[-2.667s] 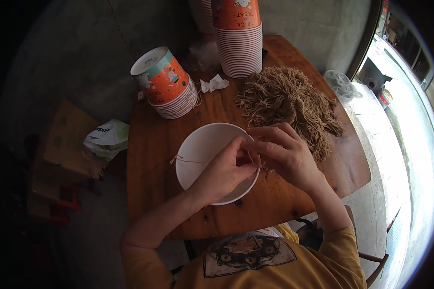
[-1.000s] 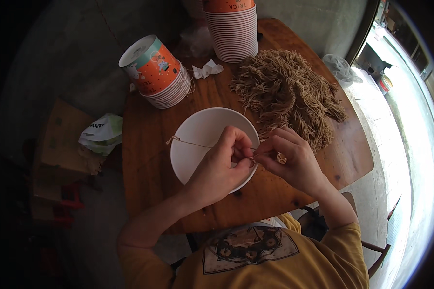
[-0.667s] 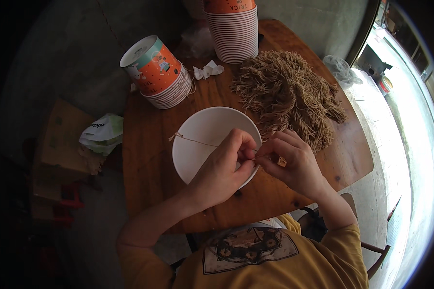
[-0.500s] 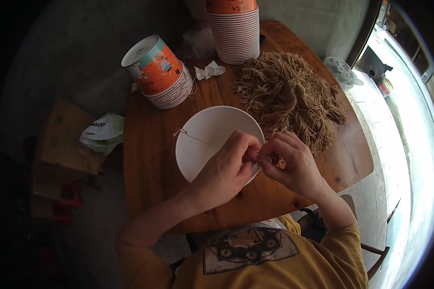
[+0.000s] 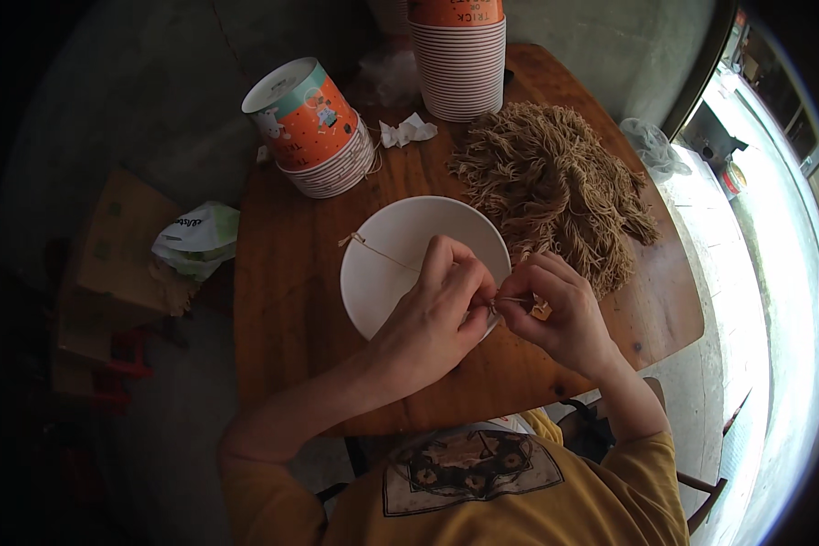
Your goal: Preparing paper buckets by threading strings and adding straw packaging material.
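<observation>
A white-lined paper bucket [image 5: 367, 293] stands with its mouth up on the wooden table in front of me. A thin tan cord [image 5: 393, 258] is knotted at its left rim and runs across the mouth toward my hands. My left hand [image 5: 435, 305] is closed over the right rim, pinching the cord there. Close beside it, my right hand [image 5: 560, 308] pinches a cord end between thumb and fingers. A short length stretches between the two hands. The fingers partly hide the bucket's right rim and the cord. Just beyond my right hand lies a big heap of tan cords [image 5: 555, 187].
At the back left, upside-down orange and teal buckets [image 5: 311, 127] are nested. A taller bucket stack [image 5: 461, 73] stands behind, with crumpled white tissue [image 5: 408, 131] between. A clear plastic bag [image 5: 653, 150] sits at the table's right edge. Left of the table [image 5: 287, 355] is a cardboard box [image 5: 118, 246].
My right fingers have drawn slightly away from the left ones, and a short piece of cord now shows between them. The whole view has shifted a little.
</observation>
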`<state>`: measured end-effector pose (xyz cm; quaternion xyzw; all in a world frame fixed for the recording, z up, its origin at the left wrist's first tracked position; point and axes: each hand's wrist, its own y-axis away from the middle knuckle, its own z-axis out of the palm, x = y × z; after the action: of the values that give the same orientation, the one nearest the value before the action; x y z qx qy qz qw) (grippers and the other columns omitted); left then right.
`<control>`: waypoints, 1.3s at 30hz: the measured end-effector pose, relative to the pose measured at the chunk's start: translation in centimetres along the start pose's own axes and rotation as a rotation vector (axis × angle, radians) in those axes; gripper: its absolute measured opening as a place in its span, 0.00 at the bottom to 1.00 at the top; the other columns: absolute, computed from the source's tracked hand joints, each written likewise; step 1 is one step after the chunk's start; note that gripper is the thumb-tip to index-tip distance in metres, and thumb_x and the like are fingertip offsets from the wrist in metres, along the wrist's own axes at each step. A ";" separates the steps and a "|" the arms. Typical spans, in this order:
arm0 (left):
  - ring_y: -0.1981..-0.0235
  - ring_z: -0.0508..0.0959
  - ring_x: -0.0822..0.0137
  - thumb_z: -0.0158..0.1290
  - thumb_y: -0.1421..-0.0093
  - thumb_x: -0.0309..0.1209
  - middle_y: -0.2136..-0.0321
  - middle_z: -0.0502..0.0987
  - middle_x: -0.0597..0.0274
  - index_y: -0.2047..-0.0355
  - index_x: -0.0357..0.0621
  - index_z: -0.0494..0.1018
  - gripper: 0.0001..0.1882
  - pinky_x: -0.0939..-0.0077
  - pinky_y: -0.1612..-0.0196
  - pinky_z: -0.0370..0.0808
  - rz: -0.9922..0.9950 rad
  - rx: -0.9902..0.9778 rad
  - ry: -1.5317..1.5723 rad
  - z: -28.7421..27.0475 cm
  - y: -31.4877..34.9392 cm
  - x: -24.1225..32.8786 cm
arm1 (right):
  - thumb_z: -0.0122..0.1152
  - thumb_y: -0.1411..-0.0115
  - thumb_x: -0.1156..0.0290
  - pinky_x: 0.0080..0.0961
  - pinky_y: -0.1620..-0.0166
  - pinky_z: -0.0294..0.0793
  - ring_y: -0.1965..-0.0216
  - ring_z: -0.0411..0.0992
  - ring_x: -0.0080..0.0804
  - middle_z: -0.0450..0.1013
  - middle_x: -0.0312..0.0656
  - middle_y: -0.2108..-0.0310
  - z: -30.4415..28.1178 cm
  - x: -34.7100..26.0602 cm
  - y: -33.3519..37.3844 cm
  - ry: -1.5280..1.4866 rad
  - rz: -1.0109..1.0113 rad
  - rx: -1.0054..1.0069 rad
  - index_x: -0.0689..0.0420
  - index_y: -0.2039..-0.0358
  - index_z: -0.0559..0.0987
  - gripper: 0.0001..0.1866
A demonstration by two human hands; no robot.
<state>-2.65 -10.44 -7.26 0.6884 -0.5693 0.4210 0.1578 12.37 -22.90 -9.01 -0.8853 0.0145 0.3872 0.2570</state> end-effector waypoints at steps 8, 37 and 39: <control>0.66 0.74 0.59 0.54 0.48 0.17 0.64 0.64 0.57 0.68 0.38 0.64 0.11 0.66 0.64 0.75 0.081 0.041 -0.108 -0.3 -0.1 0.6 | 0.65 0.51 0.75 0.29 0.66 0.69 0.71 0.68 0.35 0.68 0.37 0.75 -0.3 -0.2 0.2 0.064 -0.065 -0.016 0.56 0.72 0.76 0.07; 0.67 0.71 0.76 0.52 0.42 0.22 0.71 0.70 0.67 0.66 0.41 0.63 0.08 0.78 0.62 0.70 -0.327 0.019 0.551 0.2 0.1 0.5 | 0.66 0.55 0.76 0.29 0.68 0.68 0.72 0.66 0.34 0.67 0.35 0.76 0.8 0.4 1.0 0.170 -0.150 0.147 0.55 0.71 0.75 0.10; 0.67 0.70 0.77 0.52 0.42 0.22 0.70 0.69 0.69 0.65 0.42 0.64 0.08 0.80 0.60 0.69 -0.365 0.000 0.628 0.0 -0.1 0.5 | 0.66 0.54 0.76 0.29 0.68 0.68 0.72 0.67 0.34 0.67 0.36 0.76 0.9 0.4 1.0 0.153 -0.135 0.154 0.55 0.72 0.75 0.10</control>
<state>-2.54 -10.75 -6.90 0.6159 -0.3606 0.5768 0.3975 11.83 -23.31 -10.20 -0.8889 0.0040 0.2979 0.3479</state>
